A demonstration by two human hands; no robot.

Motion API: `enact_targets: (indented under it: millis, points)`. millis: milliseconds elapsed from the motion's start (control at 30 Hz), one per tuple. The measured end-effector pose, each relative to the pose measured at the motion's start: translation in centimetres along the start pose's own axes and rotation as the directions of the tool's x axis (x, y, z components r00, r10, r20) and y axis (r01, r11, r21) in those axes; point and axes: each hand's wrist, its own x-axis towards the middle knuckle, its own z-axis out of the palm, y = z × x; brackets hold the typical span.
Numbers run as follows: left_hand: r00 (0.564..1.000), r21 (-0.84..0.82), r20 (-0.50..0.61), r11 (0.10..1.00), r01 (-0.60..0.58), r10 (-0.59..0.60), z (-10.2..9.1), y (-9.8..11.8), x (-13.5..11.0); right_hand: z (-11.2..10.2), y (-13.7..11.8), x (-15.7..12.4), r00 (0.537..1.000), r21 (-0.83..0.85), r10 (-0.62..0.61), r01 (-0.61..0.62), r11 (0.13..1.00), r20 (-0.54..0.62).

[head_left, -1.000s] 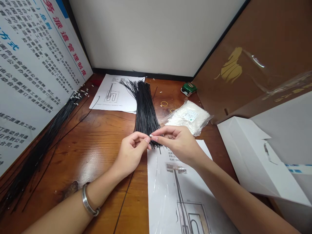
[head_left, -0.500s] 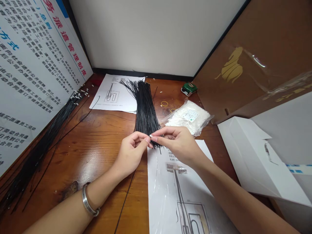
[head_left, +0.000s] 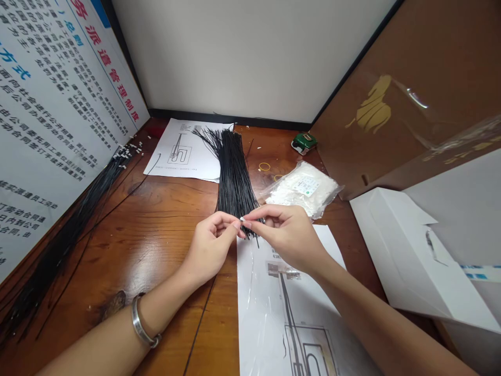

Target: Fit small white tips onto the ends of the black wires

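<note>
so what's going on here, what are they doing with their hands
A person's right hand pinches a small white piece, with the left hand pinched right up against it; what the left holds is too small to tell. Just beyond lies a bundle of black wires, with a bag of white pieces to its right and a printed sheet under the right forearm.

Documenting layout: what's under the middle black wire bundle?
The wire bundle covers part of the far printed sheet and wooden table; its near end overlaps the near sheet. Covered parts and anything else beneath are hidden.
</note>
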Motion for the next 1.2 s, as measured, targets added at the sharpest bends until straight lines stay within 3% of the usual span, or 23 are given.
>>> enact_targets:
  millis: [433, 700, 1200]
  points:
    - [0.999, -0.028, -0.041, 0.999, 0.016, -0.017, 0.2, 0.0, 0.0, 1.0, 0.2, -0.4, 0.966, -0.172, -0.226, 0.203, 0.964, -0.123]
    - [0.999, -0.015, -0.033, 1.000, -0.001, 0.000, 0.1, -0.1, 0.1, 0.5, 0.1, -0.3, 0.997, 0.004, 0.029, -0.029, 1.000, -0.074]
    - [0.999, 0.019, -0.028, 0.999, -0.039, 0.040, 0.1, -0.2, 0.1, 0.9, 0.1, -0.2, 0.993, 0.015, 0.052, -0.051, 0.999, -0.107]
